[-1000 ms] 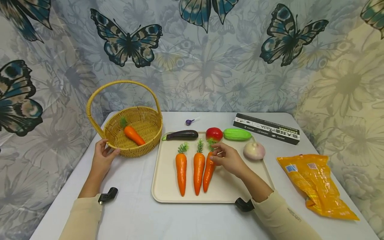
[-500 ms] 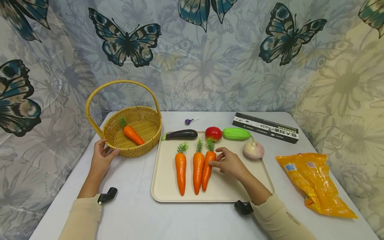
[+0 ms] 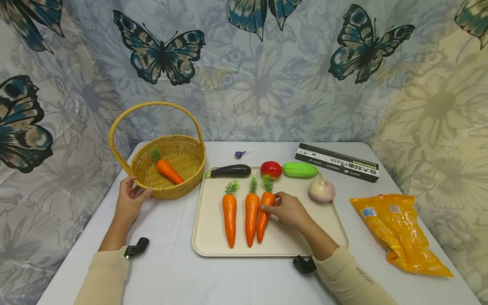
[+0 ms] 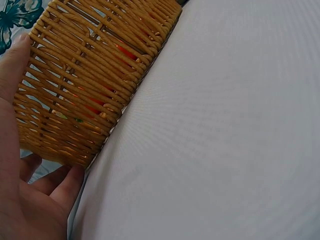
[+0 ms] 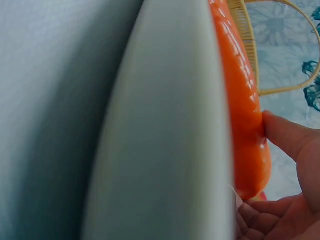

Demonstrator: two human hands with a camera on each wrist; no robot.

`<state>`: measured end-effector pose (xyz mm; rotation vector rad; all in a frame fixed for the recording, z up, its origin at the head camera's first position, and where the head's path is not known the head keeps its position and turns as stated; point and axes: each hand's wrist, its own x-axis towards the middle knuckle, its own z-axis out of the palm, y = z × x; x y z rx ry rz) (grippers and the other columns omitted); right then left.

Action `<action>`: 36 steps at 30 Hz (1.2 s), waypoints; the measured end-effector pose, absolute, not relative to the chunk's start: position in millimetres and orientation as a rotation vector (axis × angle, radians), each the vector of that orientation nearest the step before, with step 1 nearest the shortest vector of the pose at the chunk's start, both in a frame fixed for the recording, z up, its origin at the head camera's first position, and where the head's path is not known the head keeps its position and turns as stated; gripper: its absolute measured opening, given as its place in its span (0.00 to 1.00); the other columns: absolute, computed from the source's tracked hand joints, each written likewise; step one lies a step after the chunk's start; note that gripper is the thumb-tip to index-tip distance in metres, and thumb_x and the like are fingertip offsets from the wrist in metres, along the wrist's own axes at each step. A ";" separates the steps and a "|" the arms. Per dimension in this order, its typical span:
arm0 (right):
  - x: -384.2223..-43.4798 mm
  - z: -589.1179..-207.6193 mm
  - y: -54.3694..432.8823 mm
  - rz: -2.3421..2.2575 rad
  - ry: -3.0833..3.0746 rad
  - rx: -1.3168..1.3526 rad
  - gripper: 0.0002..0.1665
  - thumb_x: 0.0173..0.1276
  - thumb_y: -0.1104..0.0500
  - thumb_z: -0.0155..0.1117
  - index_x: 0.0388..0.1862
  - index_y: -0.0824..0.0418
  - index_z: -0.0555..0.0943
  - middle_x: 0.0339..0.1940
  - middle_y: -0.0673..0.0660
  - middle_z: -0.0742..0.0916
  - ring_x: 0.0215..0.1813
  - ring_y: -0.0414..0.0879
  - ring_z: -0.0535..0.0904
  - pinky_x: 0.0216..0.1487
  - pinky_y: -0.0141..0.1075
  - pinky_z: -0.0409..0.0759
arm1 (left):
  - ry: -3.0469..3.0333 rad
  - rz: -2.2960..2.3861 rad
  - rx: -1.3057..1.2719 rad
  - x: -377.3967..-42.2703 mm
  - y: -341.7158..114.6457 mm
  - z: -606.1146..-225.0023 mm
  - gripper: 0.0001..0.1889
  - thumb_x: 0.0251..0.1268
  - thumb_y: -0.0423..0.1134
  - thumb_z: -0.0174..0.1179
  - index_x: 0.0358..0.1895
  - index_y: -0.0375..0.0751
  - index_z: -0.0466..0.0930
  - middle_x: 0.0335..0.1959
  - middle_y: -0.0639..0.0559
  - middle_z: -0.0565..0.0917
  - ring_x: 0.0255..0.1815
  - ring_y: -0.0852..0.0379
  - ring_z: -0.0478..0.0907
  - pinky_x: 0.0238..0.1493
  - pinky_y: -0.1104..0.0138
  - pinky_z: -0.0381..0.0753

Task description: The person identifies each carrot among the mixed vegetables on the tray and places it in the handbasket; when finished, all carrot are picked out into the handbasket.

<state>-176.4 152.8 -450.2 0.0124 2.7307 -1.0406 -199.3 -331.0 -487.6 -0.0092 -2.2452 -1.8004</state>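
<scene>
In the head view, my left hand (image 3: 129,201) holds the near-left rim of a yellow wicker basket (image 3: 164,194), thumb and fingers on either side of its wall. An orange carrot (image 3: 169,171) with a green top lies inside. My right hand (image 3: 290,210) pinches the rightmost carrot (image 3: 263,224) on a cream tray (image 3: 211,220), near its leafy end. The right wrist view has the thumb (image 5: 287,135) against this carrot's side and the other fingers at its thick end, partly hidden by the tray's edge. Two more carrots, a middle one (image 3: 251,220) and a left one (image 3: 229,220), lie alongside.
Along the tray's far edge are an eggplant (image 3: 232,170), a tomato (image 3: 271,170) and a green cucumber (image 3: 301,170), with an onion (image 3: 322,190) at the right. Behind lies a purple lollipop (image 3: 240,154). A pasta box (image 3: 337,162) and an orange bag (image 3: 400,233) lie right of the tray.
My right hand has come down from the right carrot's leafy top to its upper body, and its fingers have closed in on it. The left hand stays at the basket.
</scene>
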 end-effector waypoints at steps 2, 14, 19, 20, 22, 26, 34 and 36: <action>-176.1 -450.0 152.2 -1.038 2.731 0.020 0.43 0.54 0.36 0.72 0.55 0.66 0.75 0.30 0.52 0.81 0.24 0.45 0.78 0.26 0.36 0.75 | -2.248 -1.792 -0.012 -199.8 -331.3 -488.3 0.34 0.66 0.33 0.63 0.67 0.42 0.51 0.77 0.40 0.47 0.71 0.39 0.56 0.59 0.78 0.69; -177.1 -447.8 155.3 -1.333 2.593 0.078 0.41 0.59 0.50 0.74 0.66 0.63 0.67 0.37 0.58 0.82 0.28 0.48 0.80 0.29 0.37 0.81 | -2.257 -1.795 0.010 -198.0 -331.9 -488.9 0.32 0.66 0.34 0.63 0.66 0.49 0.52 0.78 0.41 0.45 0.72 0.38 0.55 0.63 0.74 0.68; -182.3 -441.5 151.3 -1.418 2.541 0.084 0.42 0.58 0.51 0.74 0.67 0.62 0.67 0.45 0.61 0.80 0.30 0.49 0.82 0.31 0.39 0.84 | -2.250 -1.794 0.017 -198.7 -330.4 -487.8 0.34 0.66 0.33 0.63 0.67 0.44 0.51 0.78 0.41 0.46 0.72 0.38 0.55 0.65 0.68 0.67; -183.3 -439.5 150.0 -1.434 2.529 0.085 0.41 0.58 0.52 0.74 0.66 0.62 0.67 0.47 0.62 0.80 0.30 0.50 0.82 0.32 0.40 0.84 | -2.245 -1.798 0.020 -199.0 -330.0 -487.7 0.34 0.66 0.33 0.63 0.67 0.43 0.51 0.78 0.41 0.46 0.71 0.39 0.55 0.66 0.67 0.67; -185.5 -435.6 147.5 -1.455 2.520 0.065 0.39 0.59 0.53 0.74 0.66 0.62 0.68 0.48 0.62 0.80 0.31 0.51 0.83 0.33 0.41 0.85 | -2.236 -1.806 0.018 -199.5 -329.7 -487.5 0.35 0.65 0.32 0.64 0.68 0.42 0.51 0.78 0.41 0.47 0.71 0.39 0.55 0.66 0.65 0.67; -191.3 -429.7 140.6 -1.504 2.524 -0.002 0.36 0.60 0.56 0.72 0.64 0.63 0.68 0.49 0.63 0.80 0.36 0.51 0.82 0.35 0.41 0.85 | -2.228 -1.811 0.017 -200.6 -330.3 -488.4 0.35 0.65 0.32 0.64 0.68 0.41 0.51 0.77 0.41 0.47 0.71 0.40 0.56 0.65 0.68 0.68; -205.8 -418.7 118.0 -1.573 2.498 -0.143 0.35 0.60 0.56 0.71 0.65 0.60 0.70 0.49 0.61 0.80 0.43 0.54 0.79 0.36 0.40 0.85 | -2.250 -1.792 0.028 -198.9 -329.6 -487.5 0.34 0.65 0.32 0.64 0.68 0.43 0.51 0.78 0.42 0.48 0.71 0.39 0.56 0.63 0.71 0.68; -210.6 -415.2 110.5 -1.580 2.479 -0.163 0.35 0.60 0.56 0.71 0.66 0.58 0.71 0.49 0.60 0.80 0.44 0.53 0.78 0.37 0.40 0.85 | -2.263 -1.776 0.033 -199.8 -329.8 -487.8 0.35 0.65 0.32 0.63 0.68 0.41 0.50 0.78 0.42 0.48 0.71 0.38 0.56 0.64 0.69 0.68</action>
